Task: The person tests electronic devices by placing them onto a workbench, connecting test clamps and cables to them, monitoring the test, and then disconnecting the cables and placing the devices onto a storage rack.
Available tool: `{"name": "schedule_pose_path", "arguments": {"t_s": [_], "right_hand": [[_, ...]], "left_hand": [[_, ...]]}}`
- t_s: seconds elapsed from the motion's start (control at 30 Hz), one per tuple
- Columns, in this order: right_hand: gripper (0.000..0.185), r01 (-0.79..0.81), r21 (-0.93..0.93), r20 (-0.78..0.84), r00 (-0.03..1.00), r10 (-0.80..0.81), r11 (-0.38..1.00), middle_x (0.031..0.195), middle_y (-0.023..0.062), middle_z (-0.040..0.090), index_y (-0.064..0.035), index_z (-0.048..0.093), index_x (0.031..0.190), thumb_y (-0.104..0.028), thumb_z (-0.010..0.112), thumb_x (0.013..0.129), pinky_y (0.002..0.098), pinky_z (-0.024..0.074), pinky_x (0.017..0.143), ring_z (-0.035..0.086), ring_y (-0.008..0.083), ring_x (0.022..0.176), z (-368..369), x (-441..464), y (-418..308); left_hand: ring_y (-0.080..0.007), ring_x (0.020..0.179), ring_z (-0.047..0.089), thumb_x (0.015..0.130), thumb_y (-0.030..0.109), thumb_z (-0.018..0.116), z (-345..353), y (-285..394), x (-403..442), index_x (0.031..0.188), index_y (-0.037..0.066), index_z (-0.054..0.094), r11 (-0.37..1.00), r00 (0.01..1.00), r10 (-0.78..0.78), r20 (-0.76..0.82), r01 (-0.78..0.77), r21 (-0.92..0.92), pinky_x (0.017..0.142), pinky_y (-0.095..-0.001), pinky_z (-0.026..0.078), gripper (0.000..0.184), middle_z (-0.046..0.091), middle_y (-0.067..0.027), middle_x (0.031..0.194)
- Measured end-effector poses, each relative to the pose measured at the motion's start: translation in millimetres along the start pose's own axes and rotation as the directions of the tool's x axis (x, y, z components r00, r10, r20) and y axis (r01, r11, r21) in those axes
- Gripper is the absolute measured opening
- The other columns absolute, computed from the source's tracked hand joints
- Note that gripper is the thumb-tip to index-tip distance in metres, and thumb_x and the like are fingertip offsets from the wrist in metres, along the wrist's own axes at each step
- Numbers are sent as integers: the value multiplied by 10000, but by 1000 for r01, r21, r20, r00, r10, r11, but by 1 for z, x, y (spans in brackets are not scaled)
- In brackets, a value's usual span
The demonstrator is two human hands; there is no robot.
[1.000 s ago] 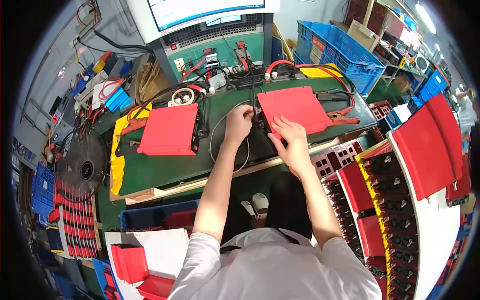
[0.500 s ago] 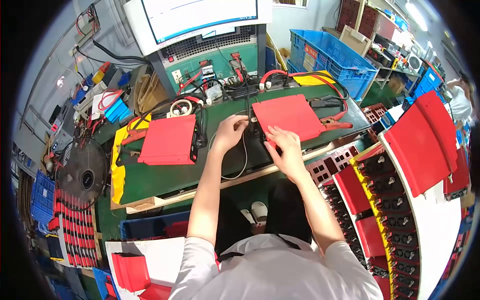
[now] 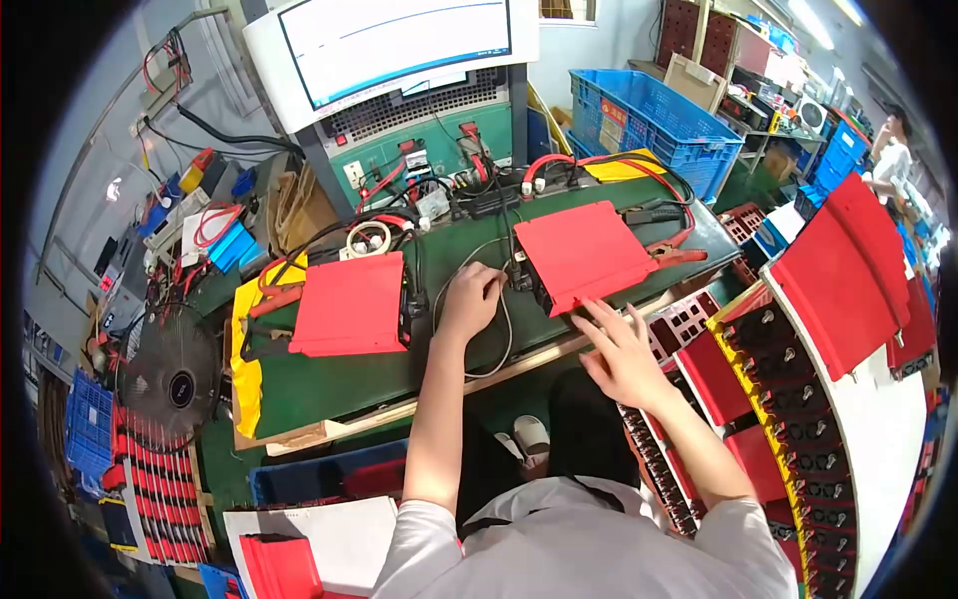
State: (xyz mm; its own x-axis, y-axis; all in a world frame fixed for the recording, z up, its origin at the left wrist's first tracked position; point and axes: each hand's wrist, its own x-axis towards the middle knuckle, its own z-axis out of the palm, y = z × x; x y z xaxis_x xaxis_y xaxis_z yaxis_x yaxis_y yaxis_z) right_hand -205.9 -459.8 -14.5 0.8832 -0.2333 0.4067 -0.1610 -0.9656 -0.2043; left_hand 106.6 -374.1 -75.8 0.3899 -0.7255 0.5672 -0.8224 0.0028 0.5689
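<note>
My left hand is closed, thumb and fingers pinched at a thin grey cable that loops over the green bench top. Just right of it is the socket-and-switch end of a red metal box, with a black plug and lead at that end. My right hand is open, fingers spread, by the box's front corner; whether a fingertip touches the box I cannot tell. A second red box lies left of my left hand, black leads at its right end.
A monitor stands behind the bench. Red clamps and cables lie around the boxes. A blue crate is at the back right, racks of red boxes on my right, a fan on the left. Another person is far right.
My right hand has moved right and toward me, off the right box's near left corner. My left hand has lowered slightly with the cable. The view has shifted, and a curve shows on the monitor.
</note>
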Motion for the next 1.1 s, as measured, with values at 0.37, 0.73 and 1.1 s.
{"name": "schedule_pose_path", "arguments": {"t_s": [0.37,0.73,1.1], "right_hand": [[179,-434,294,380,871,313,851,1010,207,774,6,760,1087,-76,696,941,424,596,830,749,385,949,-55,-149,-12],[395,-738,69,671,532,517,671,1142,219,748,-60,695,1278,-308,653,973,481,564,912,710,414,1071,-50,-207,-24],[448,-699,39,636,568,522,714,1225,255,724,7,666,1328,-302,670,1003,430,563,969,713,383,1134,-65,-230,-1]], "left_hand": [[-335,893,652,917,87,730,-1,4,-4,928,35,744,988,986,150,-66,-147,56,813,-455,534,54,665,-103,905],[-338,910,652,914,76,716,1,4,-5,939,36,744,989,990,130,-55,-126,73,832,-462,530,54,668,-104,920],[-338,935,662,946,84,686,0,-2,-6,971,43,759,997,996,70,-49,-71,-20,848,-438,532,87,684,-114,950]]}}
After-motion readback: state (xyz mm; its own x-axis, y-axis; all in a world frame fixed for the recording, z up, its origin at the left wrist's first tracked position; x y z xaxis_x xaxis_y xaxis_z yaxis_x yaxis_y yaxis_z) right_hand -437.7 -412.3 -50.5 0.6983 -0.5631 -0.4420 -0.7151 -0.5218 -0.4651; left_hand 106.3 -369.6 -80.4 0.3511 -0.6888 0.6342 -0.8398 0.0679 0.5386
